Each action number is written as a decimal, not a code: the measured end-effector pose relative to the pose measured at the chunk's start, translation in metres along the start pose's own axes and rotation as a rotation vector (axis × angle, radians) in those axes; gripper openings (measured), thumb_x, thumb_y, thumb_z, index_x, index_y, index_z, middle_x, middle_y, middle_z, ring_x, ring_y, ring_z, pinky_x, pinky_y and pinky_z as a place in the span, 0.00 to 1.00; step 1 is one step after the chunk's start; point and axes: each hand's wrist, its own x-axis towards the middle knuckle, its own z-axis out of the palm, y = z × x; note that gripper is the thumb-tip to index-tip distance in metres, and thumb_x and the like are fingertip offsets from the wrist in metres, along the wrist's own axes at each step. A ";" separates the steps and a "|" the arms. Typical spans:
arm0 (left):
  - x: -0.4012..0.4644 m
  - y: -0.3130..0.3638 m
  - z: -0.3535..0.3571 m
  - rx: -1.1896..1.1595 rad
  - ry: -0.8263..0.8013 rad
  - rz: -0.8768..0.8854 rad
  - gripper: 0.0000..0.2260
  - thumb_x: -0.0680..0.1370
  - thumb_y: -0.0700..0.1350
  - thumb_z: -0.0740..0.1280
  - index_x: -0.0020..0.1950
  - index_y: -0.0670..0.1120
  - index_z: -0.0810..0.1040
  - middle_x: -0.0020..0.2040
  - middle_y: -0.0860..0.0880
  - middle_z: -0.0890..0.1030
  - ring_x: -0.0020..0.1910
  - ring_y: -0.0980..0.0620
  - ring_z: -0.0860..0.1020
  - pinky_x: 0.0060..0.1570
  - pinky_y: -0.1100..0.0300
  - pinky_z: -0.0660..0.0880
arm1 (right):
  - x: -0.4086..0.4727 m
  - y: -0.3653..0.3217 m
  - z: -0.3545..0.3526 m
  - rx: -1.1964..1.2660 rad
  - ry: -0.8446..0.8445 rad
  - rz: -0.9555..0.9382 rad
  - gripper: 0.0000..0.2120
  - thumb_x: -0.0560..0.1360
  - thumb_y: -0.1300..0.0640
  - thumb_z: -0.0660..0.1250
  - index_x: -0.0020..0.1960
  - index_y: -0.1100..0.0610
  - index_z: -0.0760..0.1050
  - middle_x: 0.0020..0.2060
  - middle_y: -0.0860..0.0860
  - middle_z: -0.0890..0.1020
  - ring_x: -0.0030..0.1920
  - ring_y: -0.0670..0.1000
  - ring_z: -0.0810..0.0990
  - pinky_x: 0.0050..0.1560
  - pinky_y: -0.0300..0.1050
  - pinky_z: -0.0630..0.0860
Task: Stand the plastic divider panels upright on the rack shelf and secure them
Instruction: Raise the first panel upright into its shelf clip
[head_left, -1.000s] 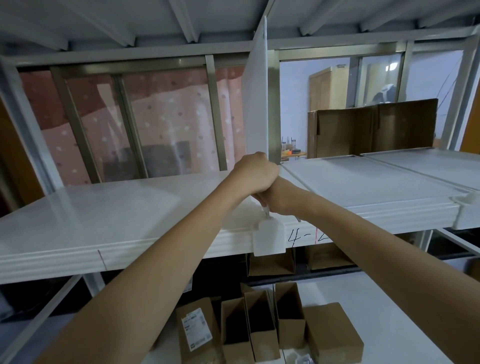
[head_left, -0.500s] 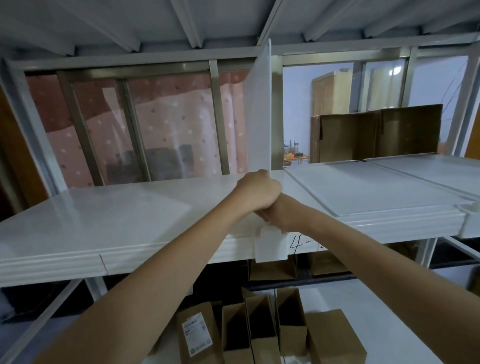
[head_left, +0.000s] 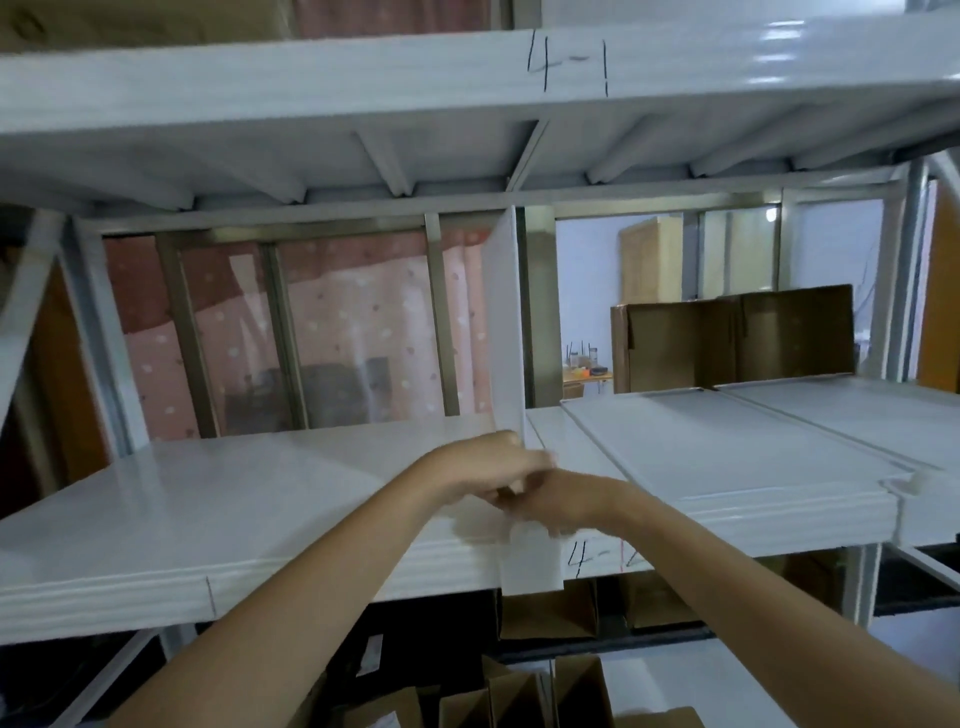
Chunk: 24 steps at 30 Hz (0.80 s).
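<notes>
Rack shelf (head_left: 260, 493) spans 9 to 3 o'clock, white, glossy, bare at left. Left hand (head_left: 483, 467) at centre, grip curled against the base of the upright divider panel (head_left: 504, 322), which stands at 12 o'clock from the hands and reaches up to the shelf above (head_left: 363, 93). Right hand (head_left: 561, 496) touches the left, grip blurred, cannot tell what it pinches. White clip tab (head_left: 532, 564) hangs over the shelf lip at 6 o'clock. Risk: the panel looks thin and held only low down, so it could tilt or slip sideways on the slick shelf if the clip isn't seated. More flat panels (head_left: 727, 431) lie at 3 o'clock. Cardboard boxes (head_left: 737, 338) behind; curtained window at 10 o'clock.
</notes>
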 end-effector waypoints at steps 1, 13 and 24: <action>-0.001 -0.009 -0.005 -0.092 -0.114 -0.012 0.18 0.79 0.58 0.61 0.52 0.43 0.75 0.54 0.43 0.78 0.47 0.46 0.81 0.51 0.60 0.79 | -0.002 0.009 -0.004 0.026 -0.071 0.029 0.22 0.79 0.48 0.62 0.69 0.55 0.63 0.60 0.56 0.74 0.46 0.50 0.75 0.48 0.40 0.74; 0.072 -0.075 -0.004 -1.006 0.247 -0.188 0.06 0.79 0.37 0.60 0.45 0.37 0.73 0.44 0.39 0.77 0.41 0.45 0.77 0.50 0.55 0.76 | 0.064 0.052 -0.017 0.886 0.321 0.048 0.19 0.79 0.63 0.59 0.63 0.76 0.67 0.48 0.73 0.74 0.49 0.66 0.79 0.55 0.50 0.77; 0.107 -0.051 0.036 -0.744 0.238 -0.050 0.20 0.82 0.44 0.55 0.68 0.33 0.69 0.67 0.32 0.72 0.53 0.46 0.74 0.58 0.49 0.73 | 0.102 0.038 0.000 0.904 0.332 0.047 0.09 0.77 0.56 0.57 0.42 0.56 0.73 0.39 0.52 0.77 0.40 0.51 0.76 0.51 0.51 0.73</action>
